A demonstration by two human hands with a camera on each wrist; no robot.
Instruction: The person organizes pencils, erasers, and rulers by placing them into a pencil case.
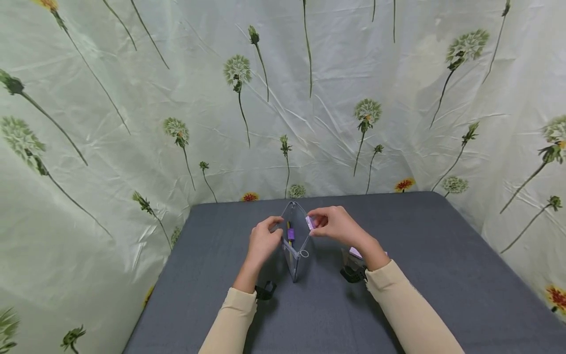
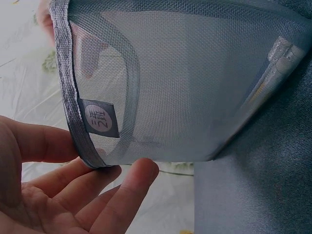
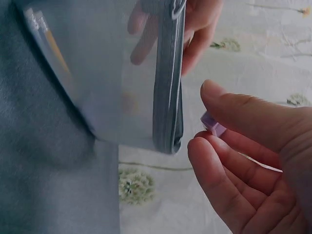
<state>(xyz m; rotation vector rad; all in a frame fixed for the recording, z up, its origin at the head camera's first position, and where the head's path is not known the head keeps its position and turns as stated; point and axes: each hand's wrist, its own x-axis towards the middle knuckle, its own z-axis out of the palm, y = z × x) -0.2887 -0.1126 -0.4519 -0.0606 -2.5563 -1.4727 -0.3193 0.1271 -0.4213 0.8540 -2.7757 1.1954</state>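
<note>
A grey mesh zip pouch [image 1: 293, 269] stands upright on the table, its mouth spread wide. My left hand [image 1: 264, 241] pinches the left edge of the mouth, beside a small dark label [image 2: 101, 118] sewn on the mesh. Between the thumb and fingers of my right hand [image 1: 339, 226] is a small purple-and-white block [image 1: 309, 223], just outside the right edge of the mouth. Inside the pouch lie a purple item [image 1: 291, 234] and pencils [image 3: 54, 46], seen through the mesh. The fingers partly hide the block, so its exact kind is unclear.
A purple-and-white flat thing [image 1: 355, 252] shows on the table, partly behind my right wrist. The dark grey table [image 1: 424, 246] reaches back to a pale curtain [image 1: 318, 123] printed with dandelions. A ring pull [image 1: 304, 253] hangs at the pouch's near end.
</note>
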